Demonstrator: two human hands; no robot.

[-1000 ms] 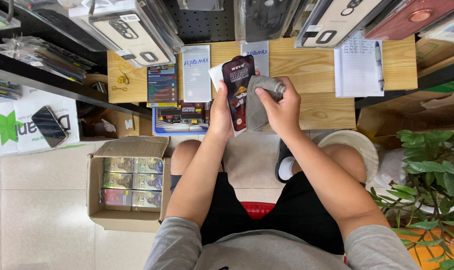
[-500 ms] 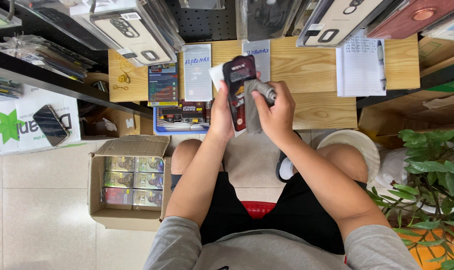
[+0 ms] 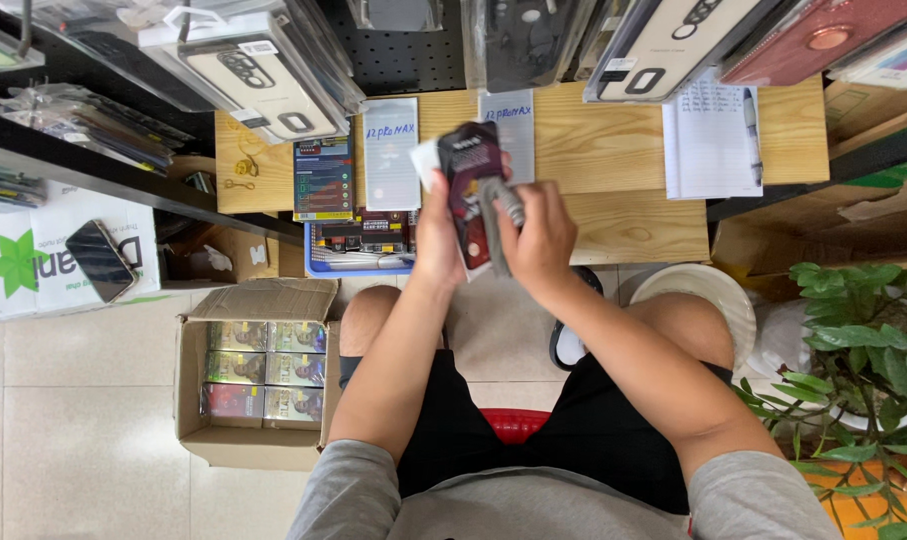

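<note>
— Worn on the head, looking almost straight down over chest, lap and both arms.

— Facing which way?

— Forward and down: wooden table (image 3: 613,150) across the top, tiled floor (image 3: 73,420) along the left, hanging packs (image 3: 263,70) crowding the upper edge, very near the lens.

— How near otherwise?

— Close. Left hand (image 3: 435,235) and right hand (image 3: 538,240) raised mid-frame, just above the knees. Cardboard box (image 3: 258,385) on the left, plant (image 3: 863,340) on the right, both near.

— Shared with another view?

— Only one view, so nothing to share.

Bright even light, blurred edges
</note>
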